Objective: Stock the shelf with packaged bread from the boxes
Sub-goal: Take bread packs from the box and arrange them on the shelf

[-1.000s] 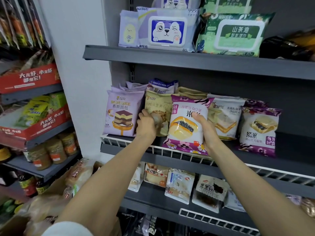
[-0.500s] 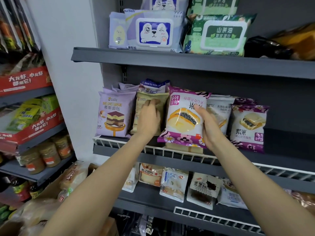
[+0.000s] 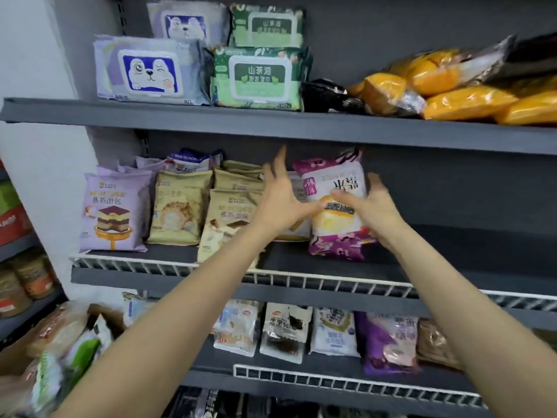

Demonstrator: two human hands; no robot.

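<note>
Here right hand (image 3: pixel 373 209) cups purple rice-bread packet (image 3: pixel 337 212) upright so its label faces out; left hand (image 3: pixel 277 203) splayed open, holding nothing, steadying neighbours.

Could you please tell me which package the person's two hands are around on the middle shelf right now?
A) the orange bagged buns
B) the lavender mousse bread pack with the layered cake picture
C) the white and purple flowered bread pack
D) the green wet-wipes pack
C: the left hand and the right hand flank the white and purple flowered bread pack, standing right of the beige packs on the middle shelf.
</note>
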